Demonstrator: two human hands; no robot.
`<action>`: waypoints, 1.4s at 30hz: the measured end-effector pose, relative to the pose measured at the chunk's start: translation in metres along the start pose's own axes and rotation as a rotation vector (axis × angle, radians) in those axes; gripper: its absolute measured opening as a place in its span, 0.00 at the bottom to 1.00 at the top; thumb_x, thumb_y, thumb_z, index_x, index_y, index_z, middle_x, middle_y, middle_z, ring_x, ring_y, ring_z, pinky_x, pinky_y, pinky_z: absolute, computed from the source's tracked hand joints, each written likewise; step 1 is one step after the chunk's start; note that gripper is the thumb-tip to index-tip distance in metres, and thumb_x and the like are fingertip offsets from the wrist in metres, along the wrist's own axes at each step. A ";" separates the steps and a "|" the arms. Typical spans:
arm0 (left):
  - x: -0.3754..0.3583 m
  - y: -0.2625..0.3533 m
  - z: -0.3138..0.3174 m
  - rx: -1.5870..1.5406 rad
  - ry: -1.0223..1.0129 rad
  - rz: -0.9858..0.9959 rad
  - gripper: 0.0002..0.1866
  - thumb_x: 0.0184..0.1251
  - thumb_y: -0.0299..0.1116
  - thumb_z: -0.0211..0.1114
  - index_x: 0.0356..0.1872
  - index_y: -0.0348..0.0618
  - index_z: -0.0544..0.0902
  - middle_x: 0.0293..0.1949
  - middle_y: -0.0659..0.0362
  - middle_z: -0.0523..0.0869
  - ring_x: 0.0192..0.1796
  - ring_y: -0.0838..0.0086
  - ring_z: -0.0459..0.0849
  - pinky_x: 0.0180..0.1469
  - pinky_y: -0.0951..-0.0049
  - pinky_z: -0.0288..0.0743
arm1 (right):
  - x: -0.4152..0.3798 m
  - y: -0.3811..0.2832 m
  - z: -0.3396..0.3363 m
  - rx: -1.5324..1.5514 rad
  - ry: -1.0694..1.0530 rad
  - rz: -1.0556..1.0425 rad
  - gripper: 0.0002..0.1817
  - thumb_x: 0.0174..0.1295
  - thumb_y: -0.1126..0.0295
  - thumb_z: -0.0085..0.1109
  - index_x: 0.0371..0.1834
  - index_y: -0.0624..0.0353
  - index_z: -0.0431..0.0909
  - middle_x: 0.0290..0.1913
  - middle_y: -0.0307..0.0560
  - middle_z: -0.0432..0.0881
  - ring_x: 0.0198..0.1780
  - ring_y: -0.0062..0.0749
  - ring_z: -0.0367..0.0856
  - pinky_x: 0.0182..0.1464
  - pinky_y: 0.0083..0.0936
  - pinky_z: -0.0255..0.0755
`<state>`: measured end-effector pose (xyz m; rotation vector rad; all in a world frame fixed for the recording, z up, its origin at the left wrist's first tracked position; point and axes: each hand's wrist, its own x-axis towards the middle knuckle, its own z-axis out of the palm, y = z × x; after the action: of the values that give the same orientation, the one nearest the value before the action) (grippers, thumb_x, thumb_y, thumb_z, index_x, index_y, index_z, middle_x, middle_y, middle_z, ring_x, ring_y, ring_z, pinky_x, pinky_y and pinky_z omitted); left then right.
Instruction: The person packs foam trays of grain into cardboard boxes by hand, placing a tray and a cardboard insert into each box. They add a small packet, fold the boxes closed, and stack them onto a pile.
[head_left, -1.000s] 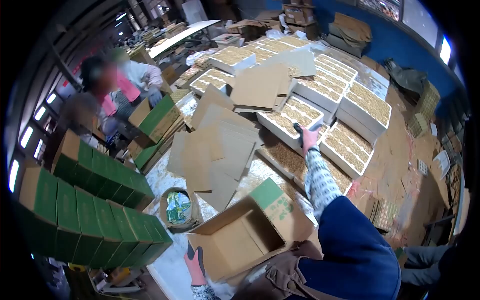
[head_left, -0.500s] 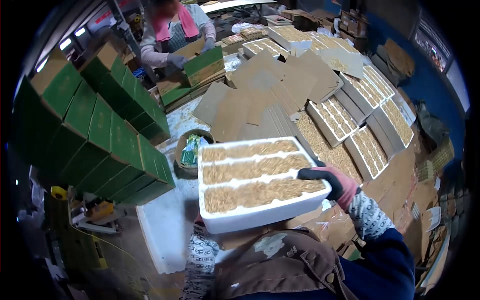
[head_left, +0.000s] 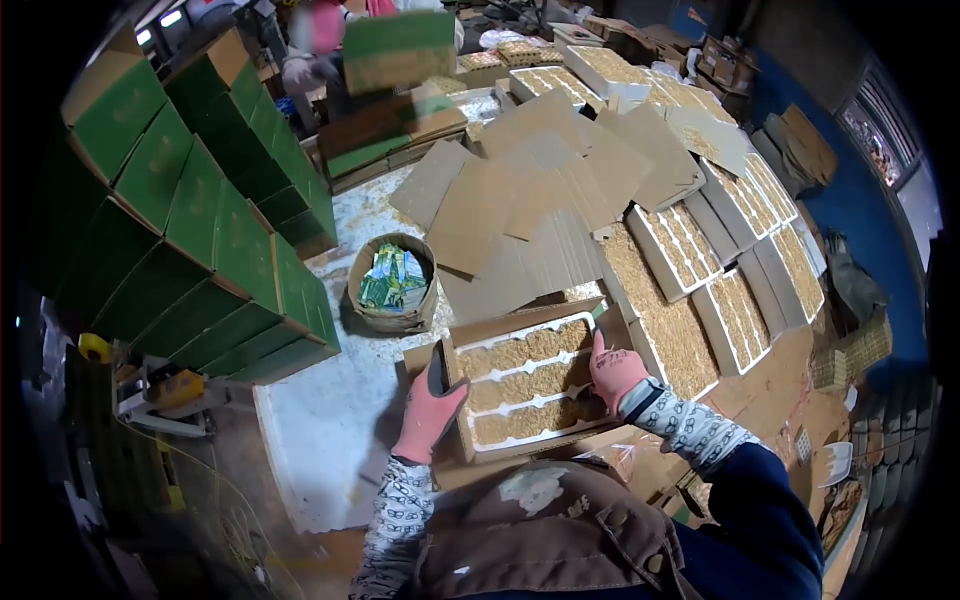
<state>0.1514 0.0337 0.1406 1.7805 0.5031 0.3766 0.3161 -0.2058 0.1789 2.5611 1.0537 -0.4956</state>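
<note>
A white foam tray [head_left: 533, 402] with rows of tan, grain-like pieces sits inside an open cardboard box [head_left: 463, 440] in front of me. My left hand [head_left: 428, 412], in a pink and dark glove, grips the box's left wall, thumb towards the inside and fingers along the outside. On the opposite side my right hand [head_left: 617, 376], gloved alike, holds the right wall with its index finger stretched forward. Some of its other fingers are hidden. Just beyond the box lies a pile of flat cardboard sheets [head_left: 540, 245].
Green boxes [head_left: 205, 225] are stacked high on the left. A round tub [head_left: 408, 318] of green packets stands on the white table [head_left: 300, 440]. More filled foam trays [head_left: 735, 320] lie at the right. Across the table, a co-worker handles a green box [head_left: 398, 50].
The foam tray has gone from my hands in the air down into the cardboard box. Both my hands now hold the box's sides. The co-worker's green box has been raised.
</note>
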 end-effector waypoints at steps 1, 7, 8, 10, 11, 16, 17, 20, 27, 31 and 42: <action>0.003 -0.002 0.002 -0.019 0.018 -0.021 0.21 0.54 0.33 0.67 0.49 0.33 0.77 0.41 0.48 0.84 0.43 0.64 0.83 0.48 0.69 0.73 | 0.011 0.003 0.002 -0.050 -0.011 -0.004 0.39 0.51 0.58 0.64 0.59 0.76 0.61 0.31 0.55 0.83 0.35 0.42 0.84 0.37 0.33 0.75; 0.005 0.013 -0.026 0.166 -0.042 -0.192 0.30 0.50 0.39 0.70 0.53 0.33 0.75 0.50 0.42 0.78 0.55 0.55 0.76 0.56 0.64 0.70 | 0.057 0.004 -0.033 -0.047 -0.296 -0.468 0.23 0.52 0.57 0.64 0.45 0.63 0.79 0.36 0.52 0.84 0.38 0.40 0.83 0.38 0.33 0.76; -0.003 0.004 -0.034 0.319 0.000 -0.213 0.32 0.51 0.40 0.70 0.56 0.33 0.73 0.50 0.42 0.78 0.56 0.56 0.76 0.56 0.65 0.70 | 0.060 0.018 -0.055 0.248 -0.224 -0.446 0.25 0.52 0.56 0.65 0.48 0.63 0.78 0.37 0.52 0.84 0.38 0.41 0.83 0.40 0.34 0.76; 0.010 0.024 -0.052 0.448 -0.053 -0.202 0.30 0.53 0.41 0.70 0.54 0.33 0.74 0.46 0.43 0.80 0.52 0.57 0.78 0.54 0.65 0.71 | 0.064 0.043 -0.107 0.909 0.078 -0.266 0.28 0.52 0.54 0.65 0.51 0.63 0.77 0.37 0.53 0.84 0.40 0.42 0.83 0.44 0.36 0.75; 0.008 0.029 -0.059 0.509 -0.098 -0.214 0.29 0.53 0.41 0.70 0.53 0.33 0.75 0.44 0.44 0.81 0.51 0.57 0.79 0.53 0.66 0.72 | 0.067 0.049 -0.125 1.276 0.297 -0.091 0.29 0.52 0.53 0.64 0.52 0.62 0.76 0.37 0.54 0.83 0.41 0.43 0.82 0.46 0.36 0.74; 0.131 -0.060 -0.071 0.722 0.272 0.023 0.16 0.56 0.41 0.64 0.43 0.45 0.80 0.42 0.48 0.81 0.46 0.52 0.78 0.50 0.59 0.71 | 0.218 0.124 0.062 0.240 0.611 0.185 0.44 0.50 0.56 0.66 0.71 0.44 0.54 0.52 0.55 0.78 0.52 0.50 0.77 0.56 0.37 0.70; 0.154 -0.052 -0.067 0.836 0.156 -0.061 0.20 0.53 0.44 0.66 0.43 0.44 0.80 0.45 0.50 0.80 0.50 0.56 0.76 0.55 0.60 0.67 | 0.209 0.111 0.051 0.597 0.350 0.187 0.43 0.48 0.59 0.67 0.70 0.43 0.57 0.51 0.56 0.78 0.53 0.50 0.77 0.56 0.36 0.70; 0.186 -0.073 -0.049 1.157 0.026 -0.092 0.23 0.48 0.46 0.70 0.42 0.43 0.79 0.47 0.52 0.79 0.53 0.59 0.75 0.57 0.60 0.64 | 0.180 0.103 0.036 0.857 0.437 0.208 0.33 0.49 0.69 0.63 0.63 0.44 0.68 0.51 0.54 0.79 0.52 0.47 0.78 0.56 0.35 0.71; 0.183 -0.089 -0.073 0.959 0.083 -0.063 0.14 0.56 0.37 0.64 0.42 0.44 0.80 0.39 0.50 0.83 0.45 0.56 0.81 0.47 0.59 0.73 | 0.059 0.148 -0.043 1.266 0.790 0.114 0.21 0.62 0.79 0.52 0.60 0.64 0.71 0.56 0.46 0.78 0.56 0.27 0.75 0.59 0.24 0.68; 0.155 -0.057 -0.088 0.946 0.197 0.117 0.12 0.56 0.36 0.64 0.39 0.42 0.80 0.40 0.51 0.83 0.45 0.57 0.80 0.48 0.59 0.72 | 0.021 0.155 -0.045 1.619 0.825 0.106 0.21 0.60 0.78 0.54 0.58 0.66 0.72 0.51 0.47 0.80 0.36 0.17 0.76 0.31 0.13 0.70; -0.063 0.039 -0.009 0.718 -0.120 0.461 0.30 0.51 0.37 0.66 0.56 0.38 0.69 0.56 0.48 0.73 0.55 0.58 0.73 0.63 0.62 0.63 | -0.057 0.015 -0.073 1.571 -0.009 -0.215 0.16 0.60 0.75 0.57 0.52 0.62 0.77 0.36 0.39 0.83 0.34 0.20 0.78 0.36 0.19 0.73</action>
<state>0.0988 -0.0002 0.1809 2.6104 0.1295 0.4320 0.3031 -0.2193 0.2706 3.5829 1.1255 -2.0318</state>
